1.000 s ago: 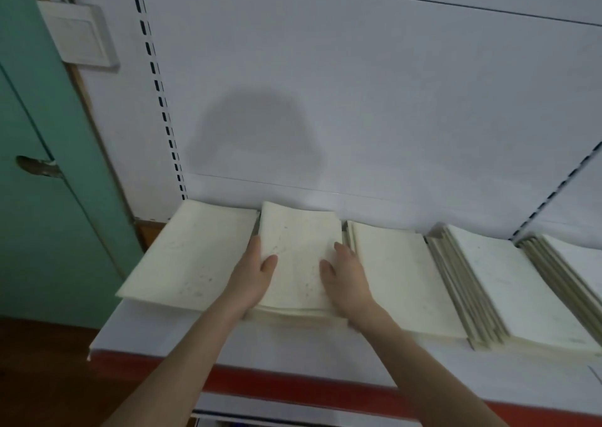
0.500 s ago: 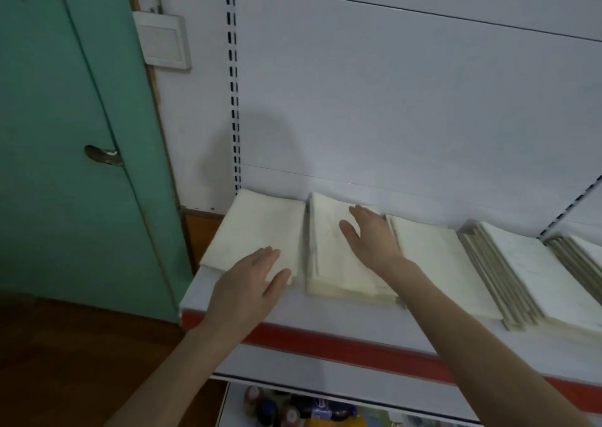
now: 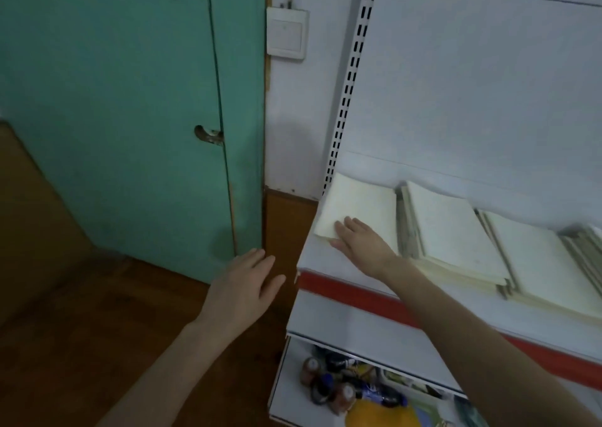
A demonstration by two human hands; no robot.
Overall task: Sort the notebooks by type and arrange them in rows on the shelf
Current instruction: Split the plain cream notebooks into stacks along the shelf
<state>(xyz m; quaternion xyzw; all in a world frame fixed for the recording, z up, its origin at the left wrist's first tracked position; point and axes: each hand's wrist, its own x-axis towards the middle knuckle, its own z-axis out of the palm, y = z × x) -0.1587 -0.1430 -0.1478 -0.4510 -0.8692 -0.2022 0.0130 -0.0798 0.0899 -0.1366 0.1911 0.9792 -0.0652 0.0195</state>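
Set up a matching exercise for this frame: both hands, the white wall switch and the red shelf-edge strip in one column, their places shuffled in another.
Things:
1. left hand
2. right hand
3. white rectangular wall switch
4. red strip on the front of the white metal shelf

Places:
A. flat on the leftmost cream paper notebook stack
B. on the wall beside the green door
C. in the air left of the shelf, holding nothing
D. below the notebook row

Pairs: 1-C, 2-A, 3-B, 4-D.
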